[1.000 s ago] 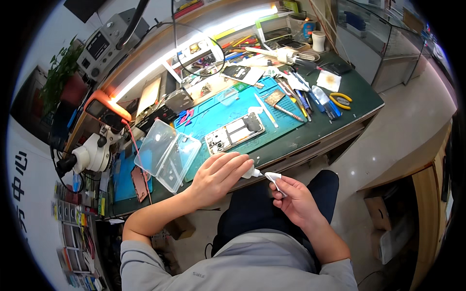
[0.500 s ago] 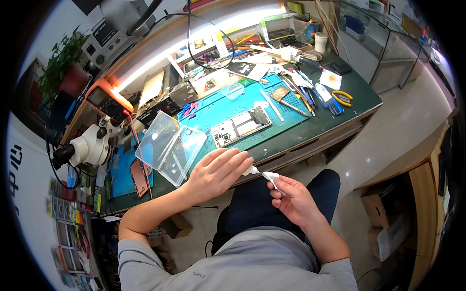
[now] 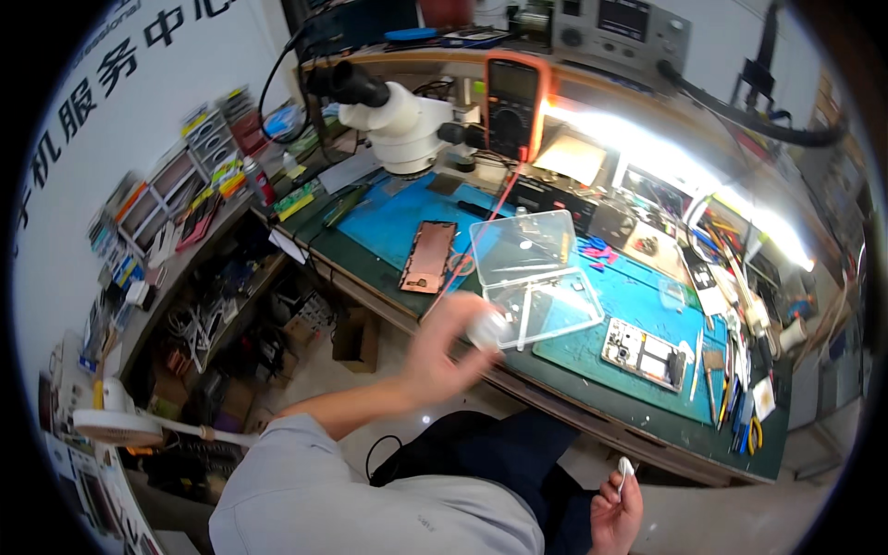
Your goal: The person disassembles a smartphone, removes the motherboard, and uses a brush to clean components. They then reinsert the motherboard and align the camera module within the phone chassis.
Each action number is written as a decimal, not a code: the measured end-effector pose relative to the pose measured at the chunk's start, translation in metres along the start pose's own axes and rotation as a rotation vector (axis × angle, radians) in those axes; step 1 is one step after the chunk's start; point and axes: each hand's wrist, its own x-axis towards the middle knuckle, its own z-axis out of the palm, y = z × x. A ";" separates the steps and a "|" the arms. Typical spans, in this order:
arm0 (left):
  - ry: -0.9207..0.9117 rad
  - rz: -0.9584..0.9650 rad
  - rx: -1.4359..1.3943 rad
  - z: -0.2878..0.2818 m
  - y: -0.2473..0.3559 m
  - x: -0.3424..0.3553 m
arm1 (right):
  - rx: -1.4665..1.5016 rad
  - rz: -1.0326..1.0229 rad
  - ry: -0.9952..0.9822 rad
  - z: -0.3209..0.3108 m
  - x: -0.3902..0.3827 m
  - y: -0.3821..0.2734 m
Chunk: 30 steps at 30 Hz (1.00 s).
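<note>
White container (image 3: pixel 488 328), motion-blurred, is sitting in the curled left hand (image 3: pixel 440 347), ideally gripped steadily upright; the right hand (image 3: pixel 615 513) is pinching 1 white wipe (image 3: pixel 626 467).

Near mid-frame, the left hand (image 3: pixel 437 347) is motion-blurred and curled in a grip, its bare forearm (image 3: pixel 356 404) slanting up from lower left. The right hand (image 3: pixel 616 518), at lower right, points upward, pinched closed.
</note>
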 end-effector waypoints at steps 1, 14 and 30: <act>0.168 -0.113 -0.043 -0.019 -0.019 -0.002 | -0.076 -0.018 0.075 0.005 -0.006 -0.001; 0.336 -0.406 0.389 -0.148 -0.244 0.034 | -1.111 -0.846 0.271 0.075 0.033 -0.034; 0.575 -0.233 0.582 -0.181 -0.280 0.010 | -2.221 -1.251 -0.365 0.126 0.142 -0.094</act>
